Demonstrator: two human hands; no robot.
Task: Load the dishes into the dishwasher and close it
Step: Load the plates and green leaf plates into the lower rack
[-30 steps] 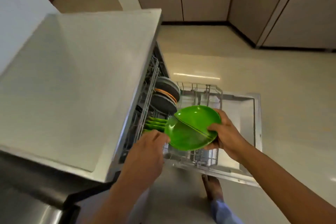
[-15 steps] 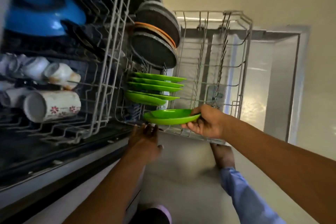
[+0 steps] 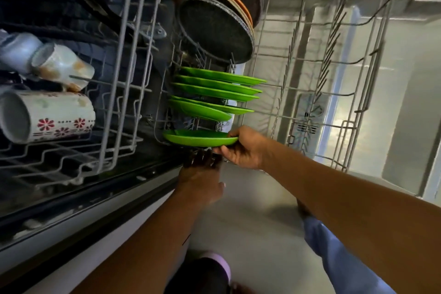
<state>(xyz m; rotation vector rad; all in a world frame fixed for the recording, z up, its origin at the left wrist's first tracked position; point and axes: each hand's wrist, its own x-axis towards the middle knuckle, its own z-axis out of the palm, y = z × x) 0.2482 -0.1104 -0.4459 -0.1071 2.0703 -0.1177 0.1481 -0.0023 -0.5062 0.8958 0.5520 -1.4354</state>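
The right hand point(image 3: 243, 148) pinches the rim of a round green plastic plate point(image 3: 199, 138), while directly below that grip the left hand point(image 3: 202, 174) reaches under it, finger position indiscernible.

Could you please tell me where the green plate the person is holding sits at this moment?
In the head view, the held green plate is at centre, gripped at its rim by the right hand, at the lower rack, nearer the person than the slotted green plates.
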